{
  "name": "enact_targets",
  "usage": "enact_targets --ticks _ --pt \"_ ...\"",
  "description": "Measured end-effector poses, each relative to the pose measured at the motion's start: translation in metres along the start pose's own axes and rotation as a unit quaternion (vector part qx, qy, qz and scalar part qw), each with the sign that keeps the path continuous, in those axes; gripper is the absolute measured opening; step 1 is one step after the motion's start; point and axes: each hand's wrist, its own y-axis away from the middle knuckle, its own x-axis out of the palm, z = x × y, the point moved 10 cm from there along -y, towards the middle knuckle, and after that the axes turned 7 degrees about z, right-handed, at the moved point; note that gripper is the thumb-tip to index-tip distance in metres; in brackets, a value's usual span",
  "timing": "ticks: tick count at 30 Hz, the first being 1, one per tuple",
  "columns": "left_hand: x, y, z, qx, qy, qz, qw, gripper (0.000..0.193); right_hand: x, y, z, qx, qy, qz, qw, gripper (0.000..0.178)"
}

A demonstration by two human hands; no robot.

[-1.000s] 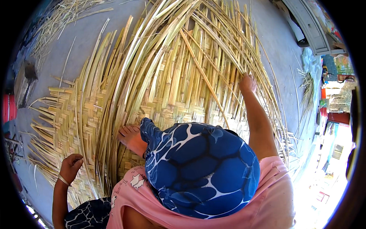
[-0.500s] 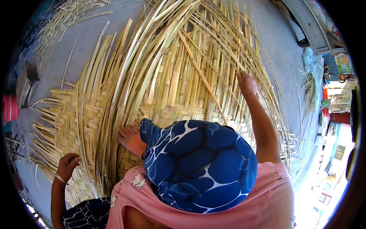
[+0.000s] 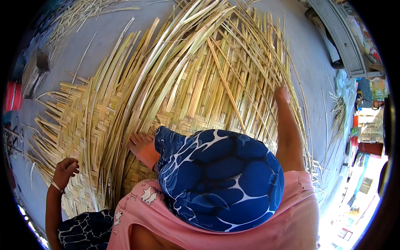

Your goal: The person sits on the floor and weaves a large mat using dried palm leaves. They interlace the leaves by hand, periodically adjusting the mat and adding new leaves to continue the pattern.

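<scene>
A woven mat of split cane (image 3: 87, 146) lies on the floor before me, its long unwoven strips (image 3: 200, 83) fanning out toward the far side. My right hand (image 3: 281, 95) reaches out over the right part of the mat. Its fingers are closed at a few loose cane strips, and the fingertips are partly hidden. Above the mat's left edge hangs my left hand (image 3: 66, 170), with fingers curled in and nothing visible in them. Between the hands, my bare foot (image 3: 143, 148) presses on the woven part beside a thick band of strips (image 3: 121, 133).
My bent knee in blue patterned cloth (image 3: 221, 179) covers the near middle. Loose cane scraps (image 3: 68, 29) lie at the far left, near a worn block (image 3: 36, 73) and a red container (image 3: 13, 96). A grey cabinet-like piece (image 3: 339, 33) stands at the far right.
The view has shifted slightly, so the mat appears farther right at its far end. My right hand stays at about the same strips, and my left hand remains curled near the left edge.
</scene>
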Motion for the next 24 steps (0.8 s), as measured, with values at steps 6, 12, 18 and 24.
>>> enact_targets --ticks 6,12,18,24 --pt "-0.001 -0.009 0.02 -0.033 0.033 0.001 0.999 0.028 0.046 -0.055 -0.092 -0.022 0.03 0.072 0.997 0.044" --pt "-0.012 0.002 0.028 -0.071 0.045 -0.031 0.996 0.03 -0.01 0.013 -0.001 -0.053 0.113 -0.009 0.992 0.063" --pt "-0.018 -0.003 0.05 -0.1 0.065 -0.041 0.992 0.032 0.038 -0.043 -0.044 -0.043 0.116 0.147 0.981 0.058" --pt "-0.019 -0.001 0.053 -0.094 0.072 -0.037 0.992 0.032 0.013 -0.005 0.003 -0.065 0.215 0.077 0.971 0.044"
